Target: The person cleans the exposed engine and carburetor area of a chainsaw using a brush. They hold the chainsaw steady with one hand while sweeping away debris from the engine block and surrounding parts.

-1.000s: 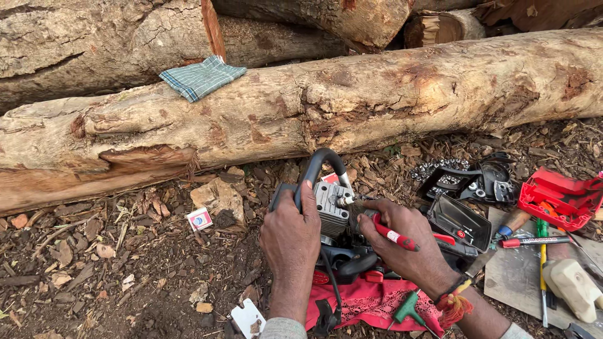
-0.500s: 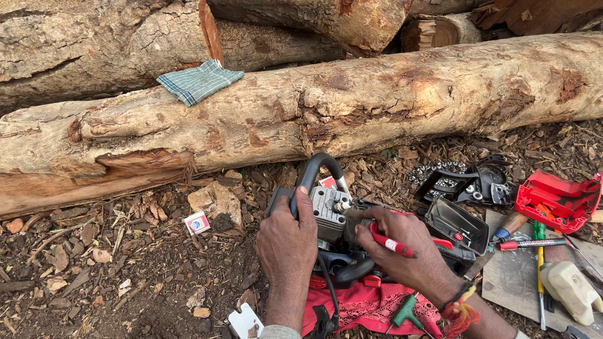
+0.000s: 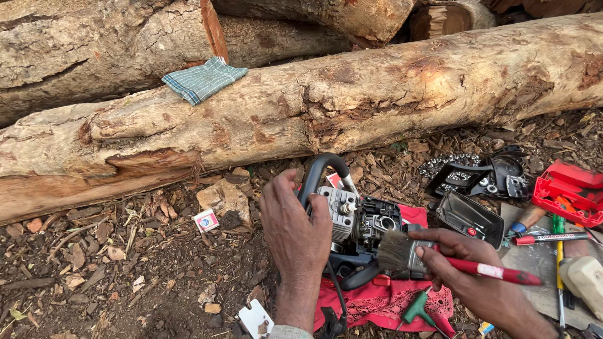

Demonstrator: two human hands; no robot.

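Left hand (image 3: 295,229): closed over the black handle of the stripped chainsaw engine (image 3: 355,220), steadying it.
Right hand (image 3: 465,267): fingers pinched on a red-handled paintbrush (image 3: 440,260), bristles at the engine's exposed side.
Location: engine sits on a red cloth (image 3: 383,301) on the ground, before the log (image 3: 326,113).
Advice: brush lightly, sweeping debris outward, engine held firm.

a stripped chainsaw engine (image 3: 355,223), grey with a black handle, sits upright on a red cloth near centre; a red-handled paintbrush (image 3: 440,258) lies bristles against its right side.
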